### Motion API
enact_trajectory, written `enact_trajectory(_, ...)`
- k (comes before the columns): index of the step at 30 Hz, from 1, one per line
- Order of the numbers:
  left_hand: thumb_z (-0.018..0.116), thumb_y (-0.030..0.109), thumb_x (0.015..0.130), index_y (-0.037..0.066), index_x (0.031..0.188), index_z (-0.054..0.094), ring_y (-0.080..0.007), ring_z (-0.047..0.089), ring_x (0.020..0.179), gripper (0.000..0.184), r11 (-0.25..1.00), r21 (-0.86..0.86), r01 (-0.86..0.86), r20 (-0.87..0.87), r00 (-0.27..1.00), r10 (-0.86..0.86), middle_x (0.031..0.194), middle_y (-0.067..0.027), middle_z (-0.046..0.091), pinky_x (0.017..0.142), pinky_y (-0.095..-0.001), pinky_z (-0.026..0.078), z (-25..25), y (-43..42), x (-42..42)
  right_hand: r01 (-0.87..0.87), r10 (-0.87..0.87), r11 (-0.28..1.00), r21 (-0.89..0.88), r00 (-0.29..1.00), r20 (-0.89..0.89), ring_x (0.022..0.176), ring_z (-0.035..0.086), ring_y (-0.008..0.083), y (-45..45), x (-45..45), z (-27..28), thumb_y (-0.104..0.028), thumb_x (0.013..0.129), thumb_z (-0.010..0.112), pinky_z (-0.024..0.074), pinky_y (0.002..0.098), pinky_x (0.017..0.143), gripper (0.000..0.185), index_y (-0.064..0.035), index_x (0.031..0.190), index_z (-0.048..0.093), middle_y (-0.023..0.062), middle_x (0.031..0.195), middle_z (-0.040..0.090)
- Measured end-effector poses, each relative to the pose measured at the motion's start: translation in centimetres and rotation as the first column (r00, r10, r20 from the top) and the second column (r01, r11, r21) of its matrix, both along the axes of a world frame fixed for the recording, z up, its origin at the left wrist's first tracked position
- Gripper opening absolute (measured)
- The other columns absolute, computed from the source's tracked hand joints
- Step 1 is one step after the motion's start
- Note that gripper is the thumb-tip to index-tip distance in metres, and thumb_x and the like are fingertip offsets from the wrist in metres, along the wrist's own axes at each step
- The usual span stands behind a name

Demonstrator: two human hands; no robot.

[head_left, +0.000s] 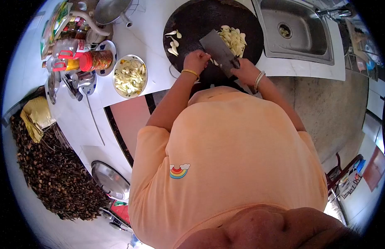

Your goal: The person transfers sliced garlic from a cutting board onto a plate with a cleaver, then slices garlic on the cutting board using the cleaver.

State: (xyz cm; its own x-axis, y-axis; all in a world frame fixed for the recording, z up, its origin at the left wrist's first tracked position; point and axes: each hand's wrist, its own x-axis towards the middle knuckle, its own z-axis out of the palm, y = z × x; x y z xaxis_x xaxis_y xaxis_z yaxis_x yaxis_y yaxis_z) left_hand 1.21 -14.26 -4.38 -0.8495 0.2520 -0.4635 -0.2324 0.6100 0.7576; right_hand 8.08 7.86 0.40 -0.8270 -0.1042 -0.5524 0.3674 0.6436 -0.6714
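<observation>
On a round dark cutting board (186, 25), my right hand (245, 72) is wrapped round the handle end of a broad cleaver (219, 50). The blade points up and to the left. My left hand (196, 62) is beside the blade's left edge, its fingers pressed together; what they hold, if anything, is too small to name. Small pale slices (214, 62) lie between the hand and the blade. A heap of pale sliced pieces (234, 40) rests right of the cleaver, and several whole pale pieces (173, 45) lie at the board's left.
A bowl of pale pieces (130, 76) stands on the white counter (155, 68) to the left, near a red-lidded jar (96, 60). A metal sink (298, 25) is at the right. A pan (111, 10) sits at the back left.
</observation>
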Motion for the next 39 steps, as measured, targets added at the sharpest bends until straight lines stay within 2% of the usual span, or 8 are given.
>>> enact_trajectory(6,0.068,0.028,0.087,0.0,0.082,0.066,-0.0162,0.065,0.061,0.028,1.0,-0.003,0.021,-0.049,0.999,-0.021,0.068,-0.0092,0.066,0.059,-0.0307,0.052,-0.9,-0.2,0.1,-0.009,0.015,0.998,-0.062,0.996,0.087,0.055,0.064,0.0292,-1.3,-0.4,-1.0,-0.021,0.083,0.064,0.052,0.0399,0.054,0.033,0.008,0.098,0.058,0.0231,0.078,0.064)
enact_trajectory(8,0.065,0.033,0.087,0.0,0.085,0.067,-0.0259,0.068,0.068,0.033,0.992,-0.101,0.072,-0.086,0.993,-0.08,0.073,-0.0151,0.068,0.067,-0.0366,0.053,0.5,0.2,-0.1,0.063,-0.067,0.997,-0.04,0.991,-0.119,0.054,0.064,0.029,-1.7,0.5,-3.6,-0.021,0.083,0.064,0.051,0.0394,0.053,0.033,0.0075,0.098,0.058,0.0218,0.077,0.065)
enact_trajectory(13,0.061,0.036,0.088,0.001,0.088,0.068,-0.0379,0.066,0.082,0.036,0.957,-0.289,0.033,-0.288,0.95,-0.12,0.083,-0.0211,0.067,0.077,-0.0447,0.051,-0.2,0.9,0.3,0.278,-0.28,0.947,-0.159,0.96,0.013,0.074,0.065,0.0389,-1.8,0.9,-1.8,-0.024,0.082,0.066,0.052,0.0446,0.069,0.037,0.0068,0.102,0.058,0.0245,0.083,0.065)
enact_trajectory(16,0.059,0.037,0.09,0.003,0.091,0.068,-0.0385,0.065,0.089,0.035,0.931,-0.364,-0.008,-0.278,0.955,-0.1,0.09,-0.0212,0.067,0.079,-0.0462,0.051,1.4,0.1,-1.7,0.21,-0.232,0.971,-0.116,0.946,-0.225,0.077,0.064,0.0404,-1.0,1.1,-1.9,-0.023,0.082,0.065,0.0516,0.0454,0.072,0.035,0.0058,0.101,0.058,0.0246,0.084,0.065)
enact_trajectory(20,0.055,0.037,0.093,0.008,0.11,0.065,-0.0338,0.062,0.105,0.035,0.768,-0.598,-0.229,-0.359,0.933,-0.002,0.11,-0.0154,0.063,0.085,-0.0456,0.052,5.4,-1.5,-6.8,0.093,-0.101,0.994,-0.066,0.985,-0.142,0.086,0.063,0.0423,-0.9,1.3,-1.5,-0.025,0.082,0.065,0.0501,0.046,0.078,0.034,0.0064,0.095,0.059,0.0274,0.088,0.064)
enact_trajectory(23,0.056,0.035,0.092,0.008,0.111,0.065,-0.0337,0.063,0.104,0.034,0.649,-0.754,-0.101,-0.275,0.946,-0.172,0.108,-0.0155,0.063,0.086,-0.0435,0.052,4.9,-2.0,-8.5,-0.01,0.008,0.999,-0.046,0.999,-0.04,0.089,0.062,0.0432,-1.7,1.3,-0.9,-0.026,0.082,0.064,0.0495,0.0464,0.08,0.036,0.007,0.097,0.059,0.0285,0.091,0.064)
enact_trajectory(33,0.067,0.035,0.083,0.001,0.09,0.069,-0.0349,0.067,0.091,0.035,0.921,-0.376,0.107,-0.167,0.969,-0.181,0.091,-0.0196,0.07,0.082,-0.0424,0.052,0.7,1.3,-0.3,0.123,-0.105,0.99,0.071,0.971,-0.214,0.093,0.061,0.0445,-1.3,1.7,-1.1,-0.024,0.082,0.063,0.0479,0.0493,0.085,0.039,0.0065,0.105,0.056,0.0298,0.095,0.063)
enact_trajectory(39,0.07,0.036,0.082,0.001,0.075,0.067,-0.0226,0.068,0.061,0.035,0.989,-0.15,0.002,-0.106,0.994,-0.018,0.067,-0.0113,0.069,0.064,-0.0349,0.053,-0.4,0.6,0.7,0.094,-0.082,0.994,0.056,0.977,-0.195,0.095,0.059,0.0463,-1.5,2.0,-1.2,-0.023,0.082,0.063,0.0474,0.0493,0.085,0.037,0.0066,0.102,0.056,0.0301,0.094,0.063)
